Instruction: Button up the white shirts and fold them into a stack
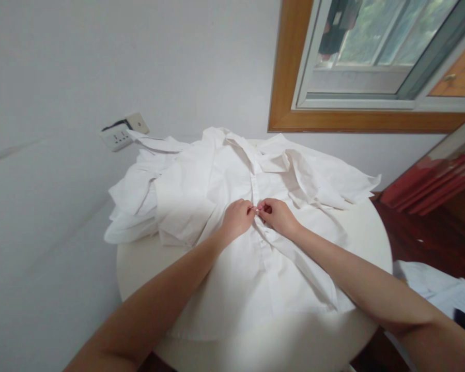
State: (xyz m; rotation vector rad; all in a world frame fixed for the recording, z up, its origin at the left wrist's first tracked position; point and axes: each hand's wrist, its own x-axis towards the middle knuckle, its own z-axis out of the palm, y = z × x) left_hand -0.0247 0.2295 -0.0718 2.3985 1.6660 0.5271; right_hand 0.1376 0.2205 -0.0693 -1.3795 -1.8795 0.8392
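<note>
A white button-up shirt (pixel 232 279) lies spread over a round table, its collar toward the wall and its hem toward me. My left hand (pixel 238 214) pinches the front edge of the shirt near the middle of the button strip. Right beside it, my right hand (pixel 278 214) is closed on the same strip, thumb and finger meeting the left fingertips. The button between the fingertips is too small to make out clearly. Below my hands the front falls slightly apart, one edge folded over to the right.
The round cream table (pixel 372 243) stands against a white wall with a socket (pixel 118 135). More white clothing (pixel 134 201) is piled at its left. A wood-framed window (pixel 306 121) is at upper right, a red curtain (pixel 434 181) at right, and white fabric (pixel 442 289) lies lower right.
</note>
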